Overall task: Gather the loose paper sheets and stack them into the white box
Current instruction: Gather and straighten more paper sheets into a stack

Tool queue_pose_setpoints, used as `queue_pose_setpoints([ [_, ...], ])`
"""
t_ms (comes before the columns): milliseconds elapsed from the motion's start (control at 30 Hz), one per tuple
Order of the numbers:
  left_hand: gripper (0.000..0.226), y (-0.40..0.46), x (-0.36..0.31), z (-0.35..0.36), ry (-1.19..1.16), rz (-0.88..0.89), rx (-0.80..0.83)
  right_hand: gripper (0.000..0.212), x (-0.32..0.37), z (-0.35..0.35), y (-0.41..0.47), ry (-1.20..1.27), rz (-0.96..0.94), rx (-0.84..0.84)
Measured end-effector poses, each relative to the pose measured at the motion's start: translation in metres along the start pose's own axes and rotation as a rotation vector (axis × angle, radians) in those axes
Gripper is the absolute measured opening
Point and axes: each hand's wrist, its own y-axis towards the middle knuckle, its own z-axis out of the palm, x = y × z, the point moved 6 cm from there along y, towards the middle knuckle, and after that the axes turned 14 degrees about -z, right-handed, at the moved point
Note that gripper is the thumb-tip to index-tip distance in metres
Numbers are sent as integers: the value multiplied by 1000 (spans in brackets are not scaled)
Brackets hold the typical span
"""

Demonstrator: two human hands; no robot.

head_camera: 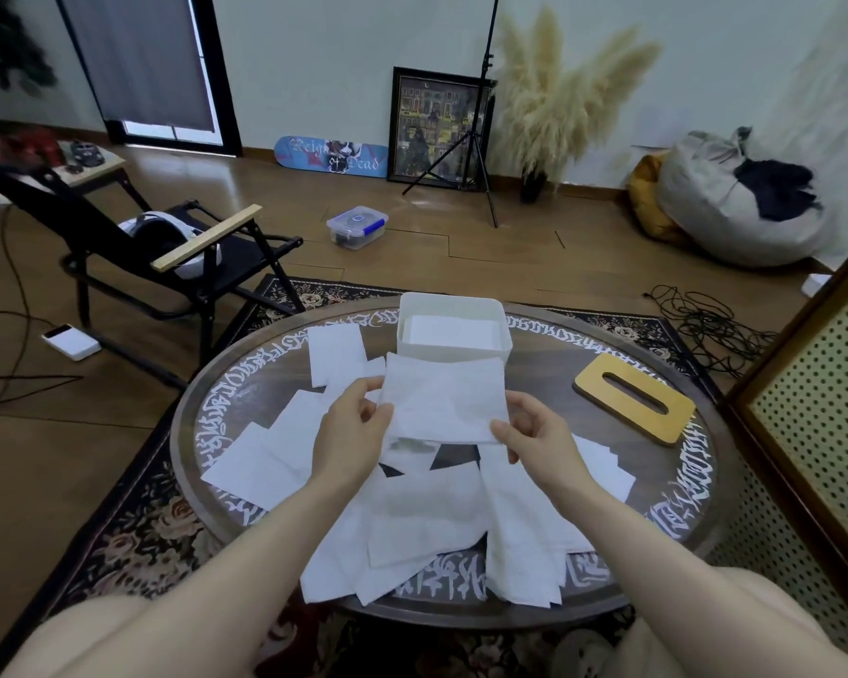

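Two bare hands hold one white paper sheet (pixel 444 403) up above the round table (pixel 608 594), just in front of the white box (pixel 454 354). The left hand (pixel 351 433) pinches the sheet's left edge between thumb and curled fingers; the right hand (pixel 534 435) pinches its lower right corner the same way. Inside the box lies a flat stack of sheets (pixel 451 330). Many more loose paper sheets (pixel 422 521) lie overlapping on the tabletop beneath the hands, spreading toward the near rim and out to the left. A wooden tissue-box lid (pixel 632 398) with a long slot rests to the right of the box. White ornamental lettering rings the table's edge (I cannot read it). On the floor by the far wall a blue skateboard deck (pixel 331 156) reads "Reign of Dead", beside a framed picture (pixel 436 129).
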Motion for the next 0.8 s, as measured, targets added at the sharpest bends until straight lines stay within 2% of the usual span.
queue_pose_setpoints([
  [200,29,29,-30,8,45,19,25,29,8,-17,26,-59,14,-20],
  [333,21,59,-48,11,93,29,-17,28,11,-24,56,-143,25,-54],
  [500,29,93,-67,19,149,16,-64,33,1,-28,102,-242,33,-115],
  [667,31,118,-82,27,323,42,-154,30,-6,-30,142,-339,45,-116],
  [800,30,133,-78,40,402,65,-146,30,-17,-33,162,-431,74,-125],
])
